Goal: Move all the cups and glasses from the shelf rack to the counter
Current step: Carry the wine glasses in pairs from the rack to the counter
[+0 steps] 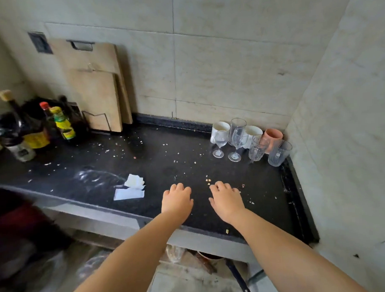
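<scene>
While both arms are reaching over the front edge of a dark, crumb-strewn counter (161, 151), the person's left hand (177, 199) and right hand (227, 200) are hovering side by side, palms down, near the middle of the worktop. Fingers on each hand are bending loosely downward and are holding nothing; whether the fingertips are touching the surface cannot be told.

Cups and glasses are standing clustered in the far right corner of the counter, against the tiled wall. A white mug (219, 128) is sitting at the back left of the group, with a small wine glass (219, 144) just in front of it. A tall wine glass (237, 139) is standing beside those, a second white mug (253, 131) behind it. Further right, a ribbed glass tumbler (256, 148), a pink cup (273, 139) and a clear glass mug (279, 153) are crowding together, upright.

Torn white paper scraps (131, 188) are lying left of the hands. Sauce bottles (32, 128) are grouping at the far left, and two wooden cutting boards (91, 84) are leaning against the back wall.
</scene>
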A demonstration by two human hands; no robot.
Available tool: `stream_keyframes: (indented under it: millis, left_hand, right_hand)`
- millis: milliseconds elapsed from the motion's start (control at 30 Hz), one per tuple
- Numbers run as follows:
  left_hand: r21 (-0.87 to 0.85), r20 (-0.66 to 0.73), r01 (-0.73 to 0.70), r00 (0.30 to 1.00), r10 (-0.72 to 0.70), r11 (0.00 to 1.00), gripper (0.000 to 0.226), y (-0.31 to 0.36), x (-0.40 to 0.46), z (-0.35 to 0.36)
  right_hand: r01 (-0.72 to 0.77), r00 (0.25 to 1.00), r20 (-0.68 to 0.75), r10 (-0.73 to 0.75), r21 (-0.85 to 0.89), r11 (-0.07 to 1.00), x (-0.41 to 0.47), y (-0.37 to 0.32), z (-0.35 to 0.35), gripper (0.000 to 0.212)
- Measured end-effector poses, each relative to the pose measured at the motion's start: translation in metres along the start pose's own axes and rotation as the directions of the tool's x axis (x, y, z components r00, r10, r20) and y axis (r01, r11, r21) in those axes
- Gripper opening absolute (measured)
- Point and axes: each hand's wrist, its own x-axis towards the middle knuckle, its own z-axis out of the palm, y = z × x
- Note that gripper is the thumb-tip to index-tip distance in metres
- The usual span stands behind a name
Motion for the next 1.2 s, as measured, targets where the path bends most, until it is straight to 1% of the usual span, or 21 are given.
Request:
stream_keyframes:
  millis: [33,67,200,267,333,367,400,500,600,633,700,733,767,800,833,900,967,1000,1067,1133,1200]
  left_hand:
    - [0.018,-0.004,0.004,1.000,-0.004,1.000,0.037,-0.006,-0.008,-0.003]
    - [0.024,-0.002,0.038,0.999,-0.038,0.999,0.037,-0.018,-0.021,-0.006]
    - [-0.002,-0.023,0.223,0.974,-0.223,0.975,0.035,-0.089,-0.092,-0.021]
    - [-0.025,-0.025,0.306,0.952,-0.306,0.952,0.036,-0.127,-0.129,-0.027]
    - [-0.031,-0.039,0.403,0.914,-0.404,0.914,0.037,-0.167,-0.171,-0.031]
    - [-0.051,-0.054,0.482,0.873,-0.485,0.875,0.036,-0.200,-0.210,-0.033]
    - [-0.073,-0.063,0.521,0.849,-0.525,0.851,0.036,-0.215,-0.228,-0.034]
    - [-0.129,-0.080,0.665,0.733,-0.676,0.736,0.034,-0.283,-0.325,-0.036]
    - [-0.116,-0.088,0.742,0.655,-0.751,0.660,0.035,-0.338,-0.415,-0.039]
    - [-0.117,-0.086,0.775,0.615,-0.784,0.621,0.035,-0.362,-0.456,-0.041]
    - [-0.123,-0.103,0.817,0.554,-0.826,0.563,0.037,-0.394,-0.513,-0.044]
    - [-0.138,-0.107,0.842,0.511,-0.853,0.521,0.038,-0.409,-0.541,-0.047]
    - [-0.157,-0.105,0.872,0.453,-0.886,0.464,0.038,-0.426,-0.580,-0.050]
    - [-0.165,-0.107,0.887,0.419,-0.902,0.432,0.037,-0.436,-0.599,-0.053]
    - [-0.168,-0.114,0.911,0.361,-0.925,0.376,0.036,-0.453,-0.635,-0.058]
    - [-0.160,-0.123,0.940,0.285,-0.951,0.302,0.035,-0.478,-0.689,-0.066]
    - [-0.161,-0.139,0.955,0.227,-0.964,0.248,0.034,-0.498,-0.730,-0.073]
    - [-0.174,-0.152,0.959,0.196,-0.969,0.222,0.033,-0.507,-0.749,-0.076]
    - [-0.222,-0.171,0.964,0.110,-0.979,0.147,0.032,-0.528,-0.788,-0.082]
    - [-0.239,-0.186,0.967,0.047,-0.982,0.091,0.032,-0.551,-0.819,-0.088]
    - [-0.255,-0.188,0.965,0.011,-0.982,0.059,0.033,-0.571,-0.839,-0.095]
  right_hand:
    - [0.018,1.000,-0.010,-0.018,0.002,1.000,-0.001,-0.010,-0.003,0.042]
    - [0.054,0.998,-0.010,-0.054,-0.005,0.999,-0.004,-0.027,-0.005,0.042]
    - [0.258,0.966,0.026,-0.256,-0.055,0.965,-0.014,-0.118,-0.007,0.042]
    - [0.334,0.942,0.041,-0.332,-0.079,0.939,-0.021,-0.165,-0.006,0.040]
    - [0.410,0.912,0.051,-0.407,-0.097,0.907,-0.032,-0.215,-0.005,0.038]
    - [0.478,0.879,0.057,-0.474,-0.116,0.871,-0.047,-0.262,-0.004,0.039]
    - [0.509,0.861,0.055,-0.506,-0.121,0.852,-0.054,-0.283,-0.002,0.039]
    - [0.632,0.775,0.038,-0.631,-0.093,0.769,-0.100,-0.387,0.006,0.040]
    - [0.703,0.710,0.041,-0.703,-0.072,0.707,-0.155,-0.481,0.017,0.041]
    - [0.744,0.667,0.035,-0.744,-0.064,0.665,-0.181,-0.522,0.022,0.042]
    - [0.803,0.596,0.031,-0.802,-0.036,0.595,-0.220,-0.579,0.031,0.042]
    - [0.828,0.561,0.033,-0.827,-0.025,0.560,-0.240,-0.606,0.033,0.042]
    - [0.856,0.517,0.040,-0.855,-0.025,0.517,-0.268,-0.641,0.035,0.042]
    - [0.870,0.492,0.052,-0.869,-0.023,0.492,-0.283,-0.659,0.033,0.042]
    - [0.901,0.435,0.056,-0.899,-0.024,0.434,-0.307,-0.692,0.033,0.042]
    - [0.941,0.337,0.060,-0.940,-0.037,0.335,-0.345,-0.746,0.028,0.042]
    - [0.963,0.269,0.049,-0.962,-0.013,0.269,-0.371,-0.789,0.023,0.042]
    - [0.970,0.244,0.057,-0.968,0.003,0.245,-0.383,-0.809,0.020,0.042]
    - [0.984,0.177,0.059,-0.983,-0.001,0.177,-0.408,-0.853,0.017,0.042]
    - [0.991,0.134,0.069,-0.989,-0.011,0.134,-0.425,-0.894,0.014,0.042]
    - [0.994,0.106,0.071,-0.992,-0.008,0.106,-0.432,-0.926,0.011,0.041]
